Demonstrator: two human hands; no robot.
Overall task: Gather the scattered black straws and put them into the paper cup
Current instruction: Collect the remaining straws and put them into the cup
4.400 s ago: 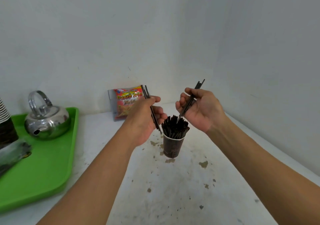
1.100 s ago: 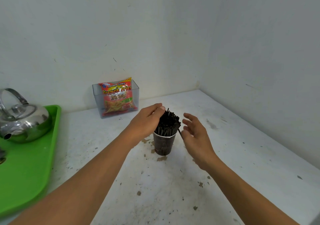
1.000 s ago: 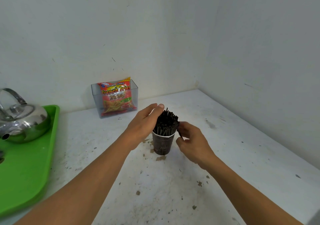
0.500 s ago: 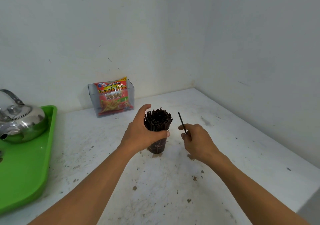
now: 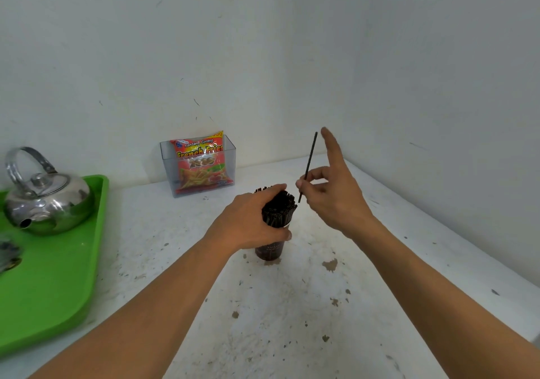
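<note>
A dark paper cup (image 5: pixel 269 251) stands mid-table, packed with a bundle of black straws (image 5: pixel 279 209) that stick out of its top. My left hand (image 5: pixel 248 221) wraps round the bundle just above the cup's rim, thumb in front, fingers over the far side. My right hand (image 5: pixel 333 191) hovers to the right of the cup and a little higher. It pinches a single black straw (image 5: pixel 308 166) near its lower end, the straw nearly upright, with the index finger pointing up beside it.
A green tray (image 5: pixel 52 285) at the left carries a steel kettle (image 5: pixel 46 197). A clear plastic box with a French fries snack packet (image 5: pixel 201 164) stands against the back wall. Walls close in behind and at the right; the white table (image 5: pixel 292 320) is stained.
My right hand has risen from beside the cup, lifting the single straw higher and more upright. My left hand keeps its hold round the bundle in the cup.
</note>
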